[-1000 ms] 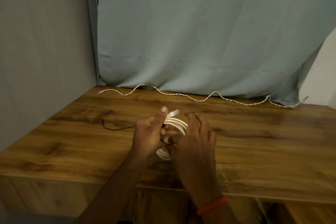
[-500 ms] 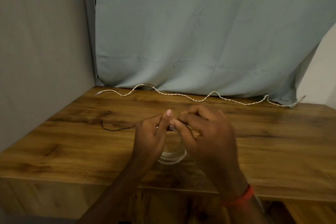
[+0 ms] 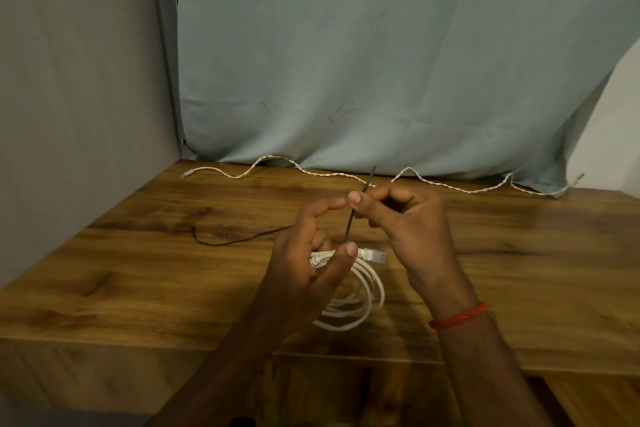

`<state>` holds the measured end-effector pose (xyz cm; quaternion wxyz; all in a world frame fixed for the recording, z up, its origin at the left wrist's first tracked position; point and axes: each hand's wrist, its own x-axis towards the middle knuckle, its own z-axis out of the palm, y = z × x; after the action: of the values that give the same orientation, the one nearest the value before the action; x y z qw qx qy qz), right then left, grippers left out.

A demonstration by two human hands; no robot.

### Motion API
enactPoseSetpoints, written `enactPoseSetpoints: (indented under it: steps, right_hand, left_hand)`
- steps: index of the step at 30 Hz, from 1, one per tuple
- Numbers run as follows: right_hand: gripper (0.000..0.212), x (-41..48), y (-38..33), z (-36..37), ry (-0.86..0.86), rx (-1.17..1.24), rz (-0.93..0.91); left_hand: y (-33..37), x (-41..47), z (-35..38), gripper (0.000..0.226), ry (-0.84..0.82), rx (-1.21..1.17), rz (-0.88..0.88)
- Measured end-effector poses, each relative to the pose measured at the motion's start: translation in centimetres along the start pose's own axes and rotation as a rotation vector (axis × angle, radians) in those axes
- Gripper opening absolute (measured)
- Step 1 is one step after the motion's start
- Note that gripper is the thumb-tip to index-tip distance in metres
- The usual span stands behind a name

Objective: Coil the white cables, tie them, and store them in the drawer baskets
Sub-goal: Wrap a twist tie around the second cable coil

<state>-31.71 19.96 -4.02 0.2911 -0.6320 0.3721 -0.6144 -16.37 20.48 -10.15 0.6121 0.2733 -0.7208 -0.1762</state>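
Note:
A coiled white cable (image 3: 367, 291) with a clear plug (image 3: 375, 255) hangs over the wooden table (image 3: 138, 270), near its front edge. My left hand (image 3: 308, 267) grips the top of the coil between thumb and fingers. My right hand (image 3: 408, 218) pinches a thin dark tie (image 3: 356, 208) that rises from the coil toward the curtain. A second white braided cable (image 3: 346, 174) lies uncoiled along the back of the table. No drawer or basket is in view.
Another thin black tie (image 3: 228, 242) lies on the table left of my hands. A pale blue curtain (image 3: 381, 62) hangs behind the table and a grey wall (image 3: 79, 80) closes off the left side.
My right hand has come away from the coil and moved up and right, pulling the dark tie out. The coil and its plug now show between the hands.

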Motion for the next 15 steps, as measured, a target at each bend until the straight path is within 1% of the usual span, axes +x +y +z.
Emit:
enactPoseSetpoints:
  steps: [1,2,4,6,7,10,12,15]
  right_hand:
    - [0.009,0.0,0.1,0.2,-0.017,0.016,0.041]
    - [0.010,0.0,0.3,0.4,-0.039,0.021,0.087]
    - [0.014,0.0,0.8,0.9,-0.079,0.055,0.181]
    - [0.014,-0.1,1.1,1.3,-0.085,0.162,0.264]
    - [0.014,-0.1,1.2,1.3,-0.081,0.204,0.297]
    - [0.016,-0.2,1.8,1.7,-0.118,0.198,0.389]
    - [0.023,-0.5,2.4,2.0,-0.145,0.179,0.447]
    - [0.027,-0.9,2.5,1.9,-0.134,0.151,0.517]
  left_hand:
    - [-0.1,0.0,0.0,0.038,-0.009,-0.010,0.035]
    - [-0.1,-0.1,-0.1,0.037,-0.013,-0.028,0.066]
    - [0.0,-0.1,-0.2,0.026,0.001,-0.054,0.105]
    - [-0.2,0.0,-0.4,0.015,0.047,-0.002,0.132]
    - [-0.3,0.0,-0.5,0.016,0.073,0.037,0.137]
    - [-0.7,0.3,-0.8,0.025,0.138,0.054,0.088]
    - [-0.9,0.5,-0.8,0.026,0.147,0.029,0.044]
    - [-1.2,0.7,-0.8,0.025,0.152,0.062,0.024]
